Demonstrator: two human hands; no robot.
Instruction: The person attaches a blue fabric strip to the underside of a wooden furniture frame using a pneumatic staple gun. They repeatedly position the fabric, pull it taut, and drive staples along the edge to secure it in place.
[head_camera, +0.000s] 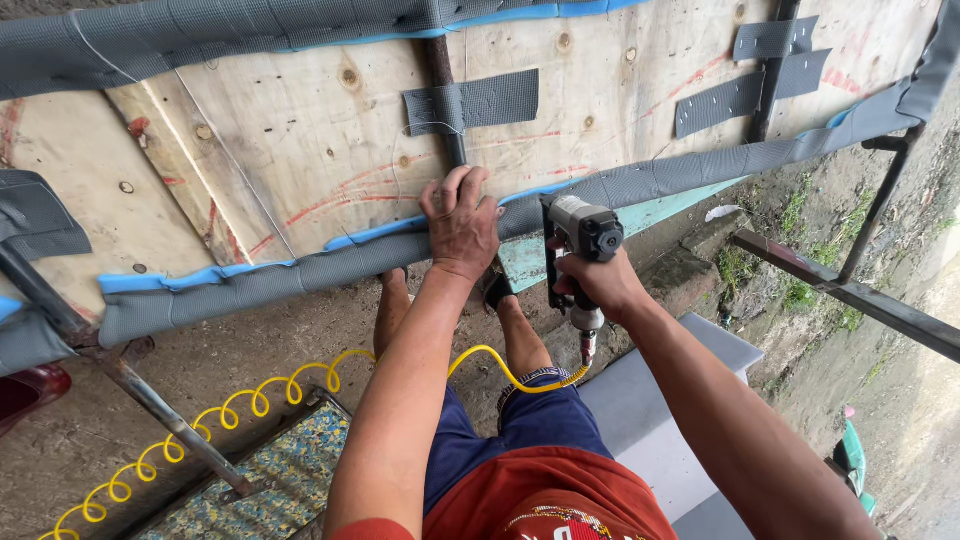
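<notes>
Left hand (461, 226) clenched, fingers (450, 192) curled over the top edge of the grey fabric-wrapped edge roll (660, 178), thumb side toward 9 o'clock; palm presses the grey cloth down against the plywood panel (300, 130); the hand sits right at the spot where a dark metal bar (445, 80) runs up toward 12 o'clock beneath a grey fabric patch (475, 102).

Right hand (598, 282) wrapped tight around the grip of a pneumatic staple gun (578, 250); the gun stands just beside the left hand, at its 3 o'clock, its silver-and-black head level with the edge roll and touching or almost touching it, cannot tell which; trigger finger hidden behind the gun body.

From the gun's base at 6 o'clock a yellow coiled air hose (250, 400) drops, loops across the person's blue shorts (520, 425) and trails off toward 8 o'clock over the dirt floor (250, 345).

The roll crosses the view from 8 o'clock up to 2 o'clock; blue foam (190, 278) shows along its upper edge; more grey patches (745, 85) sit at 1 o'clock on the panel.

Bare feet (392, 300) stand under the frame; red shirt (545, 495) at 6 o'clock; a grey bench seat (660, 410) at 5 o'clock; a rusty metal rail (850, 295) at 3 o'clock.
</notes>
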